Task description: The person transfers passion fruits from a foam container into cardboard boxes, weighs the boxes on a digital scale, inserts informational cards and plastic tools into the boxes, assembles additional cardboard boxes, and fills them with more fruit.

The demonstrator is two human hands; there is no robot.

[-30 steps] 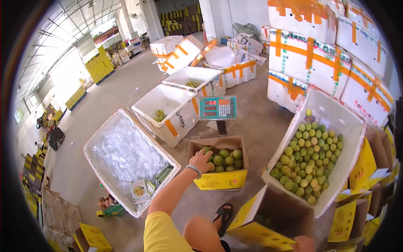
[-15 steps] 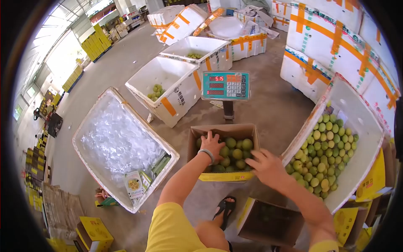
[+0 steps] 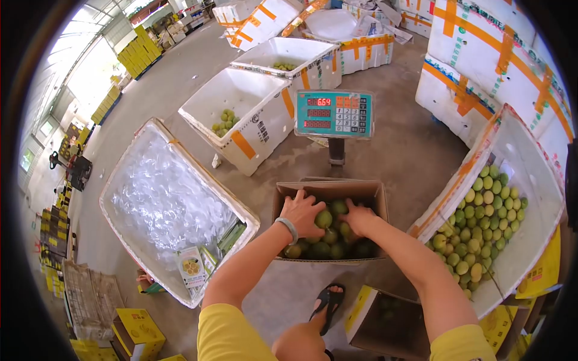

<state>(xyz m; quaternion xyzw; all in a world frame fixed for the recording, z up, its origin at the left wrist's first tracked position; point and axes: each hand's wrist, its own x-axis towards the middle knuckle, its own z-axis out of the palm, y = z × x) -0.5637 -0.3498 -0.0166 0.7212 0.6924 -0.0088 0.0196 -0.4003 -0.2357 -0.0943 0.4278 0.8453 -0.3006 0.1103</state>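
A cardboard box [image 3: 385,219] holding round green fruits [image 3: 330,236] stands before me, below the scale display. My left hand [image 3: 303,215] is inside at the left, fingers spread over the fruits, with a pale band at the wrist. Opposite it, my right hand [image 3: 359,219] reaches in from the right, its fingers apart and touching fruits near the middle. A few fruits sit between the two hands. Some fingertips are hidden among the fruits. The scale display [image 3: 335,114] reads about 6.64 on its top line.
On the right is a foam box [image 3: 524,265] of green and yellowish fruits. A foam box [image 3: 180,150] at left holds clear plastic packaging and leaflets. Two foam boxes [image 3: 265,129] with few fruits stand behind. Another carton [image 3: 385,322] lies near my foot.
My right hand has moved left from the carton's right rim into the fruits. My left hand stays in the box. The scale's top reading has risen from about 5.15.
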